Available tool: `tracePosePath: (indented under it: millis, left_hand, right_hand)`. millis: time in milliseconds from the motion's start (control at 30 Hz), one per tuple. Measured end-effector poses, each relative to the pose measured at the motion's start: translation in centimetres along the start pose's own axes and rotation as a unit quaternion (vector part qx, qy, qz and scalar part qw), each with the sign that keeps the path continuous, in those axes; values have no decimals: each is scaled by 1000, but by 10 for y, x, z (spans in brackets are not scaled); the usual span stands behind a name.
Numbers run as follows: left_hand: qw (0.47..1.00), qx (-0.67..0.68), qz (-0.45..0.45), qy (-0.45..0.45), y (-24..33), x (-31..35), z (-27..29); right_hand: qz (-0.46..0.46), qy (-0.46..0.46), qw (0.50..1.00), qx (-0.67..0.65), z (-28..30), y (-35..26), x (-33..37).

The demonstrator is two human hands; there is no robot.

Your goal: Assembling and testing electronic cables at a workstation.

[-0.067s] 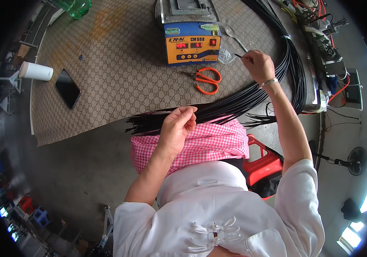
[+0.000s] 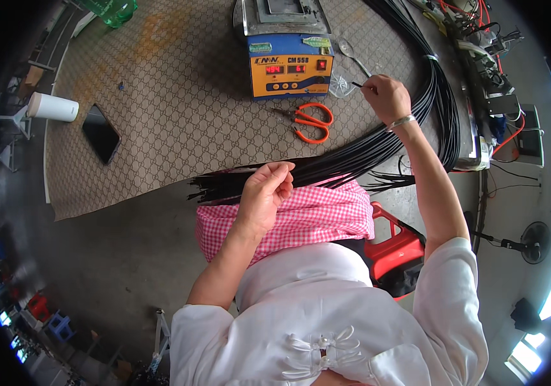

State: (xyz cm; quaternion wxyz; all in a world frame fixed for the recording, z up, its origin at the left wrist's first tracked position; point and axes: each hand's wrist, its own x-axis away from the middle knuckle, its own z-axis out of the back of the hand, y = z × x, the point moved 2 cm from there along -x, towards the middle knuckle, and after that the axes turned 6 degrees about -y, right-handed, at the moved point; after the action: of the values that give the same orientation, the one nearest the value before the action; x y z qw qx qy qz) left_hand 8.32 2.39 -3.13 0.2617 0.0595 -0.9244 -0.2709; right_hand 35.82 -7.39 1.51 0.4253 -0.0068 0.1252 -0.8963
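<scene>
My right hand [image 2: 388, 100] is closed in a pinch on a black cable, whose short end [image 2: 356, 84] sticks out to the left of the fingertips. Below it, a long bundle of thin black cables [image 2: 352, 154] curves along the table's near edge, with loose ends over my lap. My left hand [image 2: 262, 198] is held up in front of those ends, thumb and fingers pressed together; whatever it may hold is too small to make out. Straight ahead stands a blue and yellow bench unit [image 2: 291, 76] with red lit digits and a metal top. Orange-handled snips [image 2: 314, 122] lie before it.
Beside the unit are a clear plastic bag [image 2: 341, 85] and a metal spoon [image 2: 354, 59]. To the left lie a dark phone [image 2: 101, 134] and a white cup [image 2: 53, 107]; a green bottle [image 2: 114, 9] is farther back. Tangled wires [image 2: 481, 45] crowd the right side. A red stool [image 2: 394, 241] is low right.
</scene>
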Motion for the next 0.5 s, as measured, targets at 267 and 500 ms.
tracePosePath:
  millis: [267,500]
  left_hand:
    - [1000,1,21,7,-5,-4,9]
    - [1000,7,24,12,-4,-4,12]
  right_hand:
    - [-22,-55,993,99,-12,-1,-15]
    - [16,-95,979,178,-3,-20,-17]
